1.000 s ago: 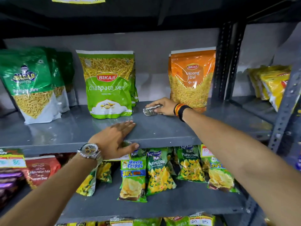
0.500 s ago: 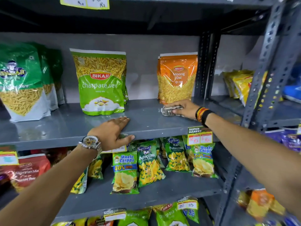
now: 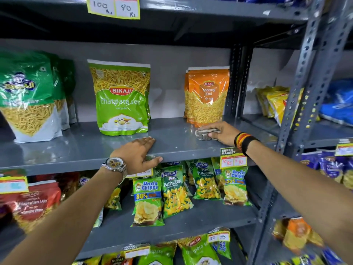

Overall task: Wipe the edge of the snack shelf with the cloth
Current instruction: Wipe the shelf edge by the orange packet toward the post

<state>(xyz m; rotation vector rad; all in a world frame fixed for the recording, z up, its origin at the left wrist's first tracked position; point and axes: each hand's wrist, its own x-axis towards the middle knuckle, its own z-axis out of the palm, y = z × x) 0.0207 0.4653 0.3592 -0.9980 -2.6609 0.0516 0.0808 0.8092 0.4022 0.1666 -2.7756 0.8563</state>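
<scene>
Bright even light, glare on packets [image 3: 122, 100] (glossy); edges curved, blurred; upper shelf underside dark.

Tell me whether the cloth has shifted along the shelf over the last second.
Yes. The cloth under the right hand slid rightward: it was left of the orange Moong Dal pack, now directly in front of it.

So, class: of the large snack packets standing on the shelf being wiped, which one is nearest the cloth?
The orange Moong Dal packet, directly behind the cloth under the right hand; the green packets stand farther left.
</scene>
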